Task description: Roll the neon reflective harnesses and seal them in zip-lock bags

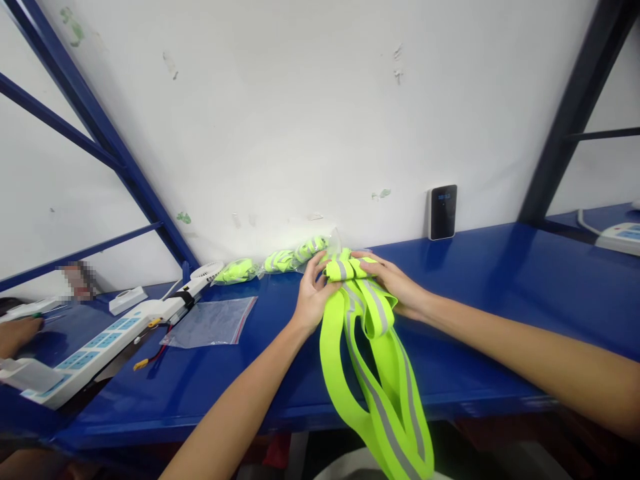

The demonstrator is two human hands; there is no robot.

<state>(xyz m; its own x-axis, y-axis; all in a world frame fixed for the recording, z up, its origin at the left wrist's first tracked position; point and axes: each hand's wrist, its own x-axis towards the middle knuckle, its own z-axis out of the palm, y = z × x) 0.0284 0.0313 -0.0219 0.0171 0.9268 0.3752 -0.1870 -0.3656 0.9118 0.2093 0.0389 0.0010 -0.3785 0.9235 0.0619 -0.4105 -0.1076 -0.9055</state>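
Observation:
Between my two hands is a neon-yellow reflective strap [380, 393] with a grey stripe along it. Its upper part is gathered into a bundle, and long loops hang over the blue table's front edge. My left hand [315, 293] grips the bundle from the left, thumb in front. On the right side, my right hand [387, 280] holds the same bundle with its fingers curled around it. Just beyond my hands, several clear bags of yellow straps [280, 261] lie along the wall. A flat clear zip bag [213, 321] rests left of my left hand.
A long white power strip [100, 347] runs along the left side, with a small white fan [207, 271] by its far end. A yellow-ended cable [142, 364] lies nearby. A black-fronted device [443, 212] stands against the wall. At far left is another person's hand [20, 335].

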